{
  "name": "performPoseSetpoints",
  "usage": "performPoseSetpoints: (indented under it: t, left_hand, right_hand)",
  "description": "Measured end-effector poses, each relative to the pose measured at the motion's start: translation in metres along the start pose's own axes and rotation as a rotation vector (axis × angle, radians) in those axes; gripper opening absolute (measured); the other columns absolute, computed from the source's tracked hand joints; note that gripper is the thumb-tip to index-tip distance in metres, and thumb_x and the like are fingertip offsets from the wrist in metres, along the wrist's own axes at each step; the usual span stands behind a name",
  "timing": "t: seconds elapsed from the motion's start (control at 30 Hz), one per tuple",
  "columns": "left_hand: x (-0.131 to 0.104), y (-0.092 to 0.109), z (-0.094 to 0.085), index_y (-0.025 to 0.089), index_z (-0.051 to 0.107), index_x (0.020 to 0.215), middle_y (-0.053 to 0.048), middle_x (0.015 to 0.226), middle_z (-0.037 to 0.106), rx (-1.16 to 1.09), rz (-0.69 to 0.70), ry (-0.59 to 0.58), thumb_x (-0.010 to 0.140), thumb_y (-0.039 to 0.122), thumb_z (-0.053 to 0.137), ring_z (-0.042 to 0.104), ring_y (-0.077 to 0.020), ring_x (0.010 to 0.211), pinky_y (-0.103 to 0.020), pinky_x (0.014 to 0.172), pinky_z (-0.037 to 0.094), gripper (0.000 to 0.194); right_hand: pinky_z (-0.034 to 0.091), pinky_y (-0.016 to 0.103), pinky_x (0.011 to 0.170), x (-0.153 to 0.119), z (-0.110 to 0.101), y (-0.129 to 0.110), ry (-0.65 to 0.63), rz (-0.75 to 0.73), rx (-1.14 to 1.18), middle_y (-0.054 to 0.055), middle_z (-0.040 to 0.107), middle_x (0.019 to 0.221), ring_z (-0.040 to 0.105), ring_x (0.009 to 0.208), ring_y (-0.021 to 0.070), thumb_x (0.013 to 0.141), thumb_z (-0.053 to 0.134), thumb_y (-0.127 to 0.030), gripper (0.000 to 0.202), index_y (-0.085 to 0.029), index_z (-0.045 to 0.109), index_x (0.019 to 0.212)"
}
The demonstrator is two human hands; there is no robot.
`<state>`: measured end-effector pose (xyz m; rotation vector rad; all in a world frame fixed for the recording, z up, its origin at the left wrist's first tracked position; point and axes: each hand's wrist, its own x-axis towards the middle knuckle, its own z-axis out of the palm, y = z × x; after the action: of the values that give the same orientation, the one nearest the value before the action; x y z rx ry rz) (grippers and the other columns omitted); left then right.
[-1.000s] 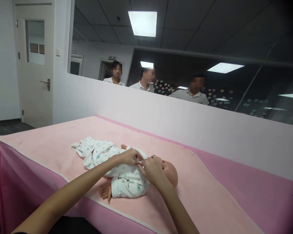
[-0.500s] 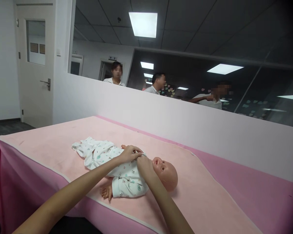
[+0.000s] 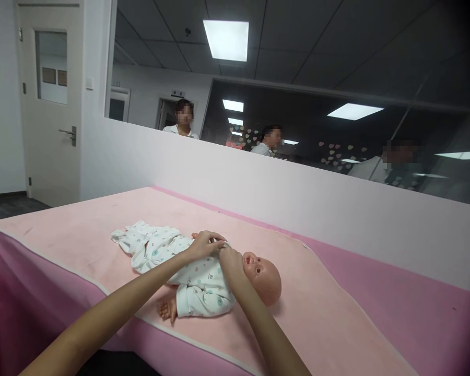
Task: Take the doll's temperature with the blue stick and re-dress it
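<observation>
A baby doll point(image 3: 264, 277) lies on its back on the table, its bald head to the right. It wears a white patterned baby romper point(image 3: 203, 303), with loose legs spread to the left. My left hand point(image 3: 206, 244) is over the doll's upper chest, its fingers closed on the romper's edge near the far shoulder. Right beside it, below the doll's chin, my right hand point(image 3: 231, 263) is closed on the same edge of cloth. The fingertips of both hands meet there, and my right fingers are mostly hidden. One doll hand point(image 3: 167, 310) sticks out of the near sleeve.
A pale pink mat point(image 3: 329, 318) covers the table over a darker pink cloth point(image 3: 434, 313). Behind it runs a white wall point(image 3: 297, 183) with a wide window above. People point(image 3: 184, 117) in white show through or in the glass. At the far left is a closed door point(image 3: 50, 130).
My view has turned slightly to the right. Both hands stay at the doll's neckline with only small finger shifts. Two people in the glass have moved to the right.
</observation>
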<state>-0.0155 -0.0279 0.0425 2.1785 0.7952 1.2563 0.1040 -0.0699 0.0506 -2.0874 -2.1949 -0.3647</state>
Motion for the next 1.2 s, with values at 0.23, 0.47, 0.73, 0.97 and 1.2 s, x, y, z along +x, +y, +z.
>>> performPoseSetpoints:
  t: [0.23, 0.47, 0.73, 0.97, 1.2]
  left_hand:
    - [0.003, -0.008, -0.001, 0.014, 0.069, 0.085, -0.005, 0.084, 0.069, -0.02, -0.053, -0.013, 0.079, 0.035, 0.051, 0.057, -0.0149, 0.068, -0.023, 0.062, 0.042, 0.028]
    - [-0.013, -0.002, 0.001, 0.013, 0.066, 0.092, -0.007, 0.083, 0.067, -0.086, -0.093, -0.156, 0.076, 0.031, 0.057, 0.058, -0.017, 0.073, -0.025, 0.064, 0.043, 0.026]
    - [-0.038, 0.035, -0.038, 0.024, 0.052, 0.117, -0.01, 0.118, 0.054, -0.508, -0.08, -0.474, 0.071, 0.025, 0.067, 0.054, -0.0232, 0.104, -0.031, 0.08, 0.046, 0.049]
    - [-0.044, 0.045, -0.034, 0.016, 0.065, 0.096, -0.007, 0.086, 0.066, -0.367, -0.052, -0.215, 0.08, 0.034, 0.056, 0.058, -0.0195, 0.087, -0.03, 0.078, 0.046, 0.026]
    - [-0.054, 0.031, -0.02, 0.018, 0.06, 0.1, -0.006, 0.097, 0.062, -0.201, -0.051, -0.222, 0.077, 0.031, 0.058, 0.059, -0.0184, 0.088, -0.03, 0.079, 0.047, 0.026]
  right_hand:
    - [0.035, 0.022, 0.051, -0.052, -0.033, 0.018, 0.088, 0.106, 0.001, 0.01, 0.061, 0.074, 0.057, 0.065, 0.0138, 0.084, 0.041, -0.015, 0.019, -0.014, 0.059, 0.079]
    - [0.031, 0.022, 0.049, -0.096, -0.06, 0.043, 0.231, 0.072, 0.467, 0.003, 0.06, 0.068, 0.054, 0.061, 0.0127, 0.085, 0.035, -0.026, 0.029, -0.02, 0.061, 0.073]
    - [0.034, 0.022, 0.044, -0.102, -0.058, 0.061, 0.081, -0.091, 1.108, -0.004, 0.046, 0.045, 0.042, 0.041, 0.0092, 0.082, 0.043, -0.047, 0.037, -0.019, 0.063, 0.07]
    - [0.029, 0.02, 0.039, -0.085, -0.036, 0.062, 0.066, -0.077, 1.296, -0.005, 0.045, 0.048, 0.04, 0.04, 0.0074, 0.079, 0.049, -0.048, 0.034, -0.017, 0.064, 0.077]
    - [0.033, 0.02, 0.043, -0.082, -0.031, 0.062, 0.071, -0.093, 1.252, -0.004, 0.044, 0.048, 0.042, 0.043, 0.0081, 0.08, 0.046, -0.049, 0.037, -0.017, 0.06, 0.066]
